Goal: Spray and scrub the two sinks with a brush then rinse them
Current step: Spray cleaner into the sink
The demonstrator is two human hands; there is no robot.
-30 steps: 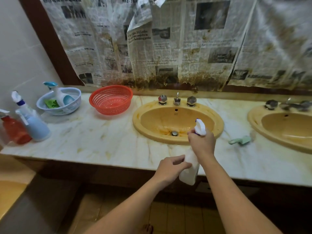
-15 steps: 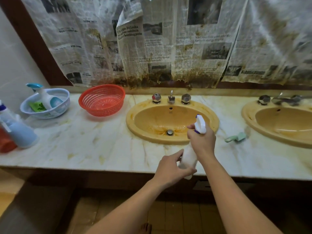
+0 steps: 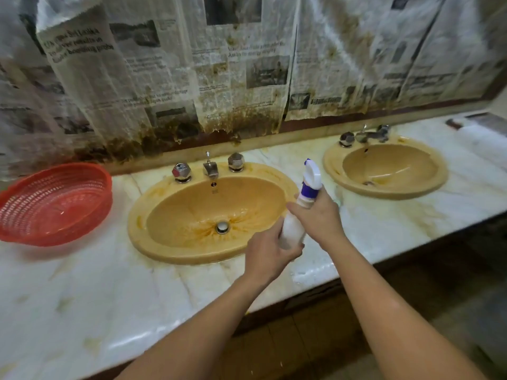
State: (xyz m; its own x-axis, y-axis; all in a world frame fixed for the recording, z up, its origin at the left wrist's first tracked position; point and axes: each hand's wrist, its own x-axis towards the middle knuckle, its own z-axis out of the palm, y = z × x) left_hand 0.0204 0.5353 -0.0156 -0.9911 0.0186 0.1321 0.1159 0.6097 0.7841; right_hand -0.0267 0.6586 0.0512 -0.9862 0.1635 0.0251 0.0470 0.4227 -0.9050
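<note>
Head view | right hand (image 3: pixel 319 218) grips spray bottle (image 3: pixel 295 229) at neck, left hand (image 3: pixel 267 252) curls round its base | near sink (image 3: pixel 208 212) at 10 o'clock from bottle | advice: turn nozzle to basin stains, squeeze evenly | brush unseen

A: Both sinks (image 3: pixel 142 215) are mustard yellow, rust-streaked around the near drain.
B: White bottle (image 3: pixel 295 229), purple collar. Red basket (image 3: pixel 55 204). White marble counter (image 3: pixel 109 292) with yellowish veins; black-and-white newspaper (image 3: pixel 164 78) stained brown.

basket (image 3: pixel 55 204) left of sink (image 3: pixel 170 253)
</note>
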